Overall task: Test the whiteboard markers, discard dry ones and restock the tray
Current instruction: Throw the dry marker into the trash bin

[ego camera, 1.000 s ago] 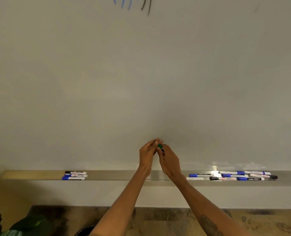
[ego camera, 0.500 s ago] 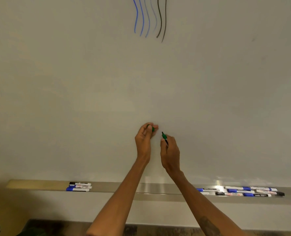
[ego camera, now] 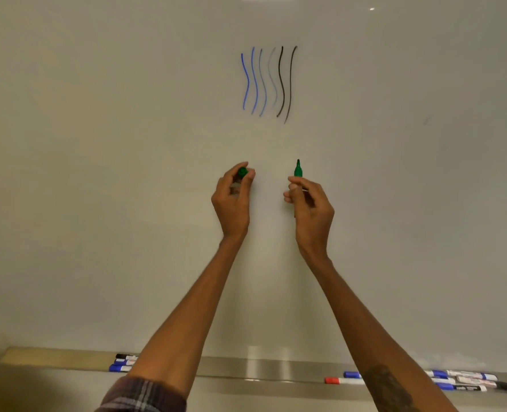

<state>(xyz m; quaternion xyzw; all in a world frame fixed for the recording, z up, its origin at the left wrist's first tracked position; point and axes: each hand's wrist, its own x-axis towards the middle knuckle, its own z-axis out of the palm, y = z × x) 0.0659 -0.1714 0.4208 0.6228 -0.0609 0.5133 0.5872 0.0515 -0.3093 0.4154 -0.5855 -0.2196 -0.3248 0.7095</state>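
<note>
My right hand (ego camera: 310,208) grips an uncapped green marker (ego camera: 298,169), tip pointing up, close to the whiteboard (ego camera: 97,173). The marker's green cap (ego camera: 242,172) is pinched in the fingertips of my left hand (ego camera: 233,200), a short gap to the left of the marker. Above both hands the board carries several wavy blue test lines (ego camera: 258,81) and two black ones (ego camera: 284,84). The metal tray (ego camera: 261,367) runs along the board's lower edge, with a few markers at its left (ego camera: 123,362) and several more at its right (ego camera: 466,382).
A red-capped marker (ego camera: 342,380) lies in the tray just left of my right forearm. A faint smudge (ego camera: 426,120) marks the board at the right. A plaid sleeve (ego camera: 140,395) covers my left upper arm at the bottom edge.
My hands pulled the cap off the green marker and moved apart. Both hands rose up the board, and the view tilted up, bringing the test lines into sight.
</note>
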